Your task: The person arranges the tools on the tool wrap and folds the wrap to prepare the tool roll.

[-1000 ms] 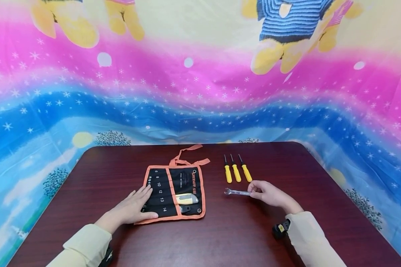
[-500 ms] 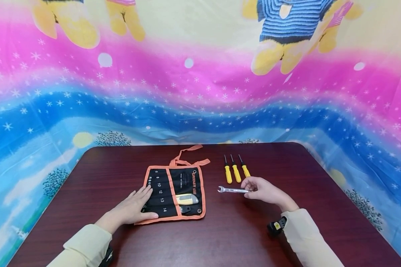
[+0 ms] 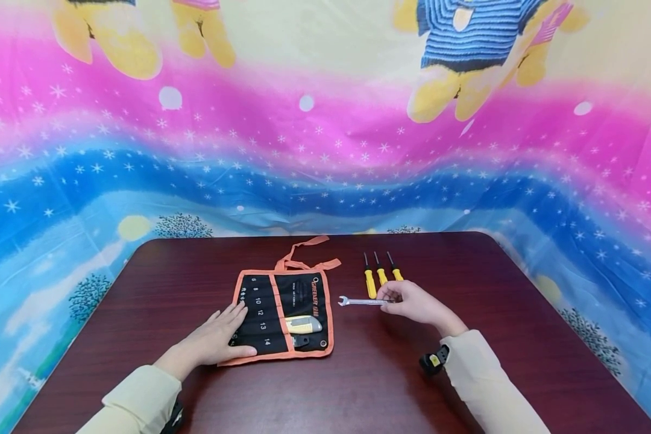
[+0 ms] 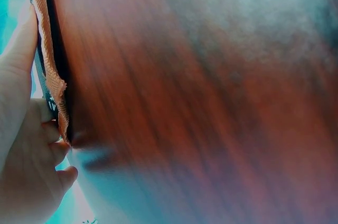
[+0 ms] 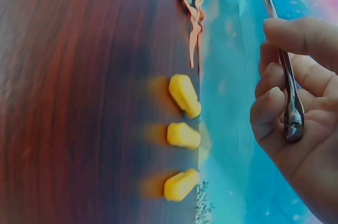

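A black tool pouch point(image 3: 260, 328) with orange edging lies flat on the table, its pockets numbered. My left hand point(image 3: 211, 336) rests on its left side with the fingers spread out. A yellow and grey utility knife point(image 3: 302, 324) sits in a right-hand pocket, with a dark piece point(image 3: 301, 342) below it that I cannot identify. Between thumb and fingers my right hand point(image 3: 418, 304) grips a silver wrench point(image 3: 360, 301), its open end pointing left toward the pouch. In the right wrist view the other end of the wrench point(image 5: 293, 121) lies across the palm, above the table.
Three yellow-handled screwdrivers lie side by side behind my right hand, the leftmost screwdriver point(image 3: 371, 283) showing most fully. Orange ties point(image 3: 304, 262) trail from the pouch's far edge. The dark wooden table point(image 3: 314, 398) ends at a patterned cloth backdrop point(image 3: 314, 150).
My right hand has carried the wrench leftward and slightly away from me, closer to the pouch, and now covers part of the screwdriver handles. The left hand has stayed in place.
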Available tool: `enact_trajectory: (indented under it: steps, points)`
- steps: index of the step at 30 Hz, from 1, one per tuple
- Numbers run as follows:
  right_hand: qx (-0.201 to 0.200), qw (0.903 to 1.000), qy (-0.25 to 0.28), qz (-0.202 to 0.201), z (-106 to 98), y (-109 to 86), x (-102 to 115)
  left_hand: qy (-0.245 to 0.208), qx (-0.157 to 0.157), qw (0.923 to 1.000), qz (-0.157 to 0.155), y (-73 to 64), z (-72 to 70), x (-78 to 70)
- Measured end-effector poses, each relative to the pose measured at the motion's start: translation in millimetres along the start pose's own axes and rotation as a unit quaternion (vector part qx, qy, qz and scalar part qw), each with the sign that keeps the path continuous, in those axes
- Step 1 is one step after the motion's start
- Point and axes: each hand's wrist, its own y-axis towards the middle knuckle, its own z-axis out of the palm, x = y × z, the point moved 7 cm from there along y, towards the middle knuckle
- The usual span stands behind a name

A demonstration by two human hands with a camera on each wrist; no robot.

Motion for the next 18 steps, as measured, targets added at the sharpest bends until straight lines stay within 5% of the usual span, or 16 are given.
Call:
enact_trajectory:
  steps: [18]
  points:
    - [-0.018, 0.9975, -0.042, -0.053, 15.6, 34.8, 31.6, -0.001, -0.001, 1.0000, -0.001, 0.6, 0.8, 1.5]
